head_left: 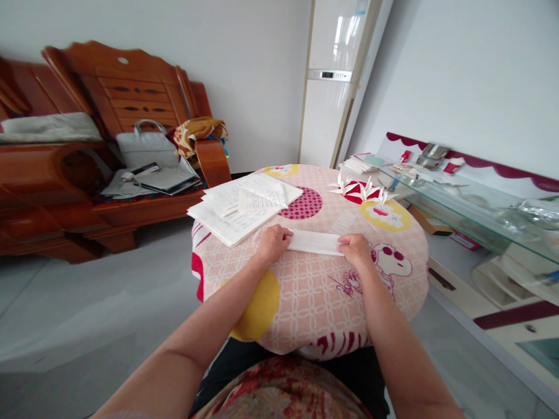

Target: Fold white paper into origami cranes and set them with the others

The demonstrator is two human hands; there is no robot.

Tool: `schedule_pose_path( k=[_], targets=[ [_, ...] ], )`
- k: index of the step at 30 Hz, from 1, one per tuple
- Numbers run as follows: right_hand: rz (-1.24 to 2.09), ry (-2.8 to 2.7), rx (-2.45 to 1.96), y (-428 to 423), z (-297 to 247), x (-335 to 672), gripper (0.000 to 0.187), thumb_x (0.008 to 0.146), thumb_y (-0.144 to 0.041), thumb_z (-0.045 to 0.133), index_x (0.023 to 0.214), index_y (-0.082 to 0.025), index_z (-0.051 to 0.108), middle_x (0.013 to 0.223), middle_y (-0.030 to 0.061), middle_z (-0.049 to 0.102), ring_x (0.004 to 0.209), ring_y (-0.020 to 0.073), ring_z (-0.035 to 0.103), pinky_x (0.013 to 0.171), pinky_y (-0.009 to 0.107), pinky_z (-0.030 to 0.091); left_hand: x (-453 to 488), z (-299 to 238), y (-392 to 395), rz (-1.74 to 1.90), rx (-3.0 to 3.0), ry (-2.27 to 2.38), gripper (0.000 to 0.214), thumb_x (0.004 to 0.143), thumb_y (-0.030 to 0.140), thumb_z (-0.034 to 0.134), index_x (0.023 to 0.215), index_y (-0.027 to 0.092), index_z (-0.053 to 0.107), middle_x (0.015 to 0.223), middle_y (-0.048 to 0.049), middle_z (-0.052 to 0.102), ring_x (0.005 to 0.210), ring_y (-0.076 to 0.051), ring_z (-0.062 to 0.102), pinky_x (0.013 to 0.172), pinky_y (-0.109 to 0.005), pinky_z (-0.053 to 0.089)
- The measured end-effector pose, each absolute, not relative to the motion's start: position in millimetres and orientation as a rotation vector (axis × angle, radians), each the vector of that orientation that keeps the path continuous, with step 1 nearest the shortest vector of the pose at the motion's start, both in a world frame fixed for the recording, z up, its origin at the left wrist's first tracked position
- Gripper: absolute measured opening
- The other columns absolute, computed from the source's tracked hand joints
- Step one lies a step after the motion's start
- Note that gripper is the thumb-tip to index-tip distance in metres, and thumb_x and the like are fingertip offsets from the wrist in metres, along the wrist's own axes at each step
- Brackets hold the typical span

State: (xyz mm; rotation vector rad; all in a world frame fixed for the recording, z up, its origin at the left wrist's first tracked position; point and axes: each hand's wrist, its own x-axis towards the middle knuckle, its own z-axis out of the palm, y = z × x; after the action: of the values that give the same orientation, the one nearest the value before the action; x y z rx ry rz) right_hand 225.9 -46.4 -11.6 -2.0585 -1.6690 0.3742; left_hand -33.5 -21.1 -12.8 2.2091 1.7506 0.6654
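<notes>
A folded white paper strip (pixel 315 241) lies on the round table's patterned pink cloth (pixel 314 291) in front of me. My left hand (pixel 274 241) presses its left end with curled fingers. At the strip's right end my right hand (pixel 356 249) pinches down on the paper. A stack of printed white sheets (pixel 242 206) sits just behind my left hand. Several folded white paper cranes (pixel 362 189) stand at the far right of the table.
A carved wooden bench (pixel 109 116) at left holds a grey bag (pixel 146 145), papers and a folded blanket. A glass shelf unit (pixel 471 203) with cups and clutter runs along the right. A white standing air conditioner (pixel 332 81) fills the far corner.
</notes>
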Motion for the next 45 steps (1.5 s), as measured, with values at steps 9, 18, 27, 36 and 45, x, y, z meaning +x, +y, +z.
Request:
schedule_pose_path(
  k=[9, 18, 27, 36, 45],
  targets=[
    [0.331, -1.698, -2.124, -50.4, -4.1, 222.0, 0.033, 0.075, -0.02, 0.063, 0.104, -0.019, 0.079, 0.098, 0.0091, 0.078, 0.093, 0.0222, 0.071, 0.082, 0.026, 0.05, -34.5, -24.0, -13.3, 0.806, 2.393, 1.495, 0.035, 0.075, -0.002, 0.053, 0.095, 0.016, 0.075, 0.115, -0.0066, 0.067, 0.105, -0.017, 0.064, 0.097, -0.027, 0.049],
    [0.275, -1.735, -2.173, -53.0, -1.5, 223.5, 0.032, 0.078, -0.022, 0.061, 0.104, -0.023, 0.078, 0.101, 0.0073, 0.077, 0.097, 0.0224, 0.07, 0.085, 0.027, 0.048, -35.2, -25.5, -12.7, 0.789, 2.474, 1.232, 0.045, 0.077, -0.005, 0.044, 0.102, 0.017, 0.075, 0.118, -0.0074, 0.068, 0.108, -0.018, 0.065, 0.1, -0.032, 0.05],
    [0.275, -1.741, -2.16, -50.2, -5.7, 225.7, 0.033, 0.077, -0.021, 0.06, 0.104, -0.023, 0.078, 0.101, 0.0067, 0.077, 0.097, 0.0227, 0.07, 0.084, 0.028, 0.049, -32.9, -13.5, -26.1, 0.56, 2.613, 1.065, 0.049, 0.083, 0.0, 0.049, 0.114, 0.028, 0.074, 0.13, -0.002, 0.066, 0.119, -0.018, 0.062, 0.107, -0.034, 0.045],
    [0.261, -1.752, -2.174, -51.5, -3.9, 224.5, 0.031, 0.078, -0.021, 0.061, 0.103, -0.023, 0.079, 0.098, 0.0066, 0.078, 0.094, 0.0211, 0.07, 0.081, 0.026, 0.049, -39.0, -18.2, -28.5, 0.481, 2.608, 0.884, 0.059, 0.08, -0.005, 0.048, 0.123, 0.03, 0.068, 0.137, -0.0015, 0.061, 0.13, -0.02, 0.054, 0.113, -0.037, 0.04],
    [0.301, -1.732, -2.213, -53.8, 3.0, 220.2, 0.033, 0.078, -0.019, 0.061, 0.105, -0.021, 0.078, 0.101, 0.0077, 0.078, 0.094, 0.0216, 0.07, 0.08, 0.025, 0.048, -36.8, -17.7, -33.8, 0.317, 2.713, 0.895, 0.044, 0.096, 0.016, 0.044, 0.131, 0.036, 0.061, 0.149, -0.001, 0.05, 0.14, -0.023, 0.043, 0.117, -0.038, 0.028]
  ],
)
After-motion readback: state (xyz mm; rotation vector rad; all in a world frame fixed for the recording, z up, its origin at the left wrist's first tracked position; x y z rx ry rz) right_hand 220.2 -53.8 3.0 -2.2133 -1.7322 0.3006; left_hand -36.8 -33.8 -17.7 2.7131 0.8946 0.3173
